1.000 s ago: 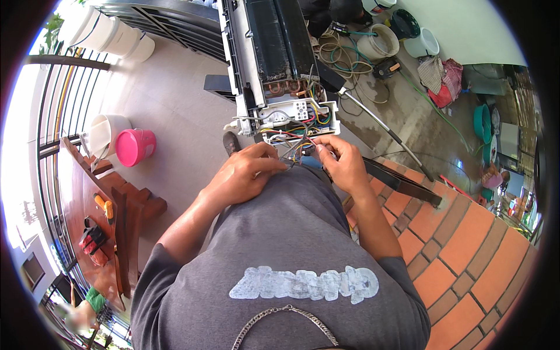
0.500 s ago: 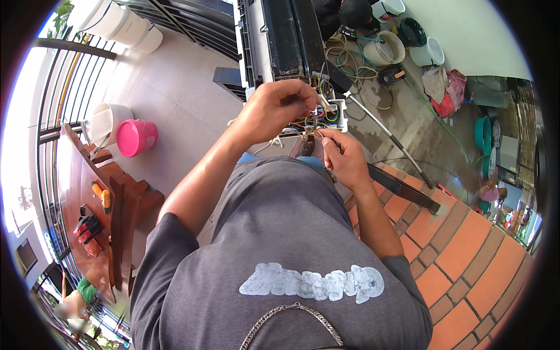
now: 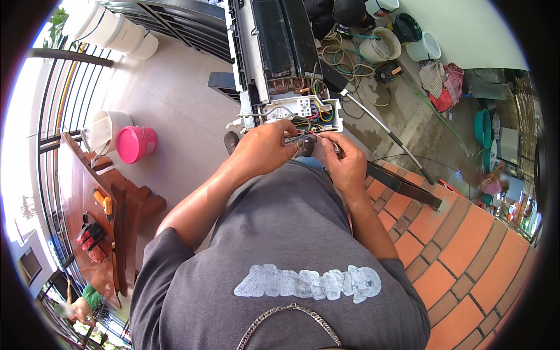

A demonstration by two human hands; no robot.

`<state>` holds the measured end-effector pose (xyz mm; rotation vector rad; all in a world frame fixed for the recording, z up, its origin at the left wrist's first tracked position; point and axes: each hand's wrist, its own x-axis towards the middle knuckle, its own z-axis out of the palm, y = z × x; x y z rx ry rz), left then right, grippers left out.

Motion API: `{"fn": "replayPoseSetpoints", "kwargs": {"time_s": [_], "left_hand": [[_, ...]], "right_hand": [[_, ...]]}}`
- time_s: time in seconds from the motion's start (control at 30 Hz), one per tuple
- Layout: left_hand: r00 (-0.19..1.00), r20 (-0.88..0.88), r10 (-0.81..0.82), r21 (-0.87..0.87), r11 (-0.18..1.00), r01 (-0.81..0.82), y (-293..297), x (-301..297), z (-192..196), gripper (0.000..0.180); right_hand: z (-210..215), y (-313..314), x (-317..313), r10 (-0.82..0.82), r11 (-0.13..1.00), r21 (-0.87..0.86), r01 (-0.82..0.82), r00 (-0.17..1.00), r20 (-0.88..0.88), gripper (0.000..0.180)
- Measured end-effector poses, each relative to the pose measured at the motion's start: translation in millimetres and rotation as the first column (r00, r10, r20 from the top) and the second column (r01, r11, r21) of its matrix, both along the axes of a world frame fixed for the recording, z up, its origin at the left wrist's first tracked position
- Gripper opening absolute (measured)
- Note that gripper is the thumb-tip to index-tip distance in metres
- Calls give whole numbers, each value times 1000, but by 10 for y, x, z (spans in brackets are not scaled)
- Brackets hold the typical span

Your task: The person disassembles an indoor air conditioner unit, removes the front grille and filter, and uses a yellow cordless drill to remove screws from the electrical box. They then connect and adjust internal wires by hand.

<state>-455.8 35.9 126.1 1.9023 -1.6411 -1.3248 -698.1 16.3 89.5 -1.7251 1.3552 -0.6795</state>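
Observation:
An opened wall air-conditioner unit lies lengthwise ahead of me, its near end showing copper pipes and a white wiring box. Coloured and grey wires spill from that box toward me. My left hand is closed at the box's near edge, fingers curled on the grey wires. Just to its right, my right hand pinches a thin, slender piece with a reddish tip, which points left at the wires. Its kind is too small to tell, and my fingers cover much of it.
A black-and-silver pole slants down on the right, above orange brick paving. Hoses and buckets stand far right, near a crouching person. A pink bucket and a wooden bench are at left.
My left hand has come down toward me from over the wiring box, uncovering the copper pipes and white box. My right hand has barely moved.

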Motion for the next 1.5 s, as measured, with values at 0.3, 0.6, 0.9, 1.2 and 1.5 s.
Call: {"fn": "replayPoseSetpoints", "kwargs": {"time_s": [0.3, 0.6, 0.9, 1.2, 1.5], "left_hand": [[998, 55, 19, 33, 999, -21, -138, -93, 2, 38], [990, 74, 118, -149, 983, -106, -39, -227, -112, 45], [695, -590, 410, 163, 904, -395, 44, -83, -247, 35], [789, -511, 341, 147, 939, -311, 16, -145, -204, 25], [949, -270, 165, -152, 966, -211, -35, -240, -365, 30]], "right_hand": [[134, -247, 124, -8, 990, -144, 3, 999, -31, 12], [107, -414, 145, 47, 982, -186, -44, 999, 12, 12], [177, -521, 82, 89, 996, -2, -89, 995, 49, 12], [157, -519, 216, 253, 967, -12, -255, 965, -73, 17], [142, -601, 28, 84, 874, 431, -223, 944, 318, 18]]}}
